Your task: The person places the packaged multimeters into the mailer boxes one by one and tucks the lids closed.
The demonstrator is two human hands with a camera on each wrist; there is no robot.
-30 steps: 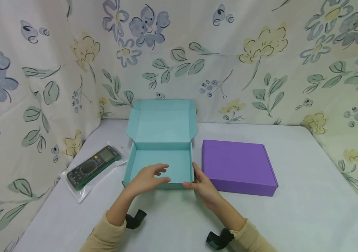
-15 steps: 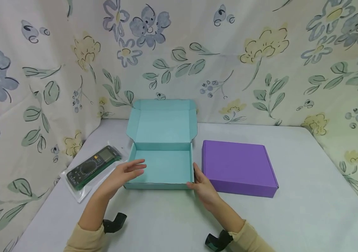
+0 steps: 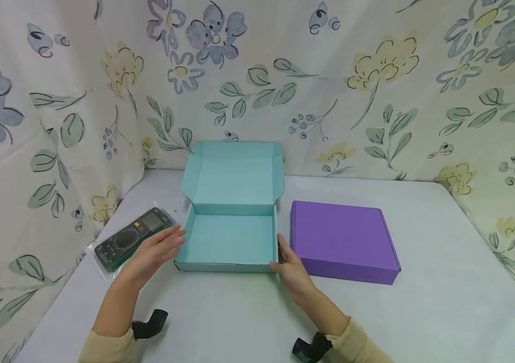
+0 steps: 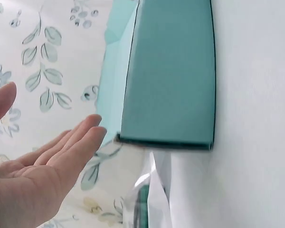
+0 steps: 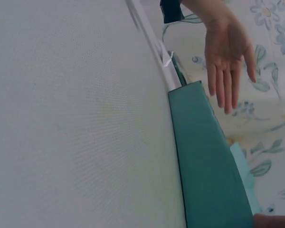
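Note:
A turquoise cardboard box (image 3: 234, 237) stands with its lid (image 3: 235, 179) raised at the back, and nothing lies inside. My right hand (image 3: 295, 272) holds its front right corner, thumb at the front rim and fingers along the right side; the right wrist view shows only the thumb (image 5: 274, 221). My left hand (image 3: 150, 256) is at the box's left side, fingers nearly straight, tips close to the left wall; whether they touch it I cannot tell. Partly behind that hand lies a black and green multimeter (image 3: 126, 241) in a clear plastic bag (image 3: 109, 275).
A closed purple box (image 3: 343, 239) lies to the right of the turquoise one, with a narrow gap between them. Both rest on a white-covered table (image 3: 439, 252). A flower-printed curtain (image 3: 257, 75) hangs behind the table and along its left side.
My left hand has moved left from over the front of the turquoise box to its left side, beside the bagged multimeter. My right hand stays at the front right corner.

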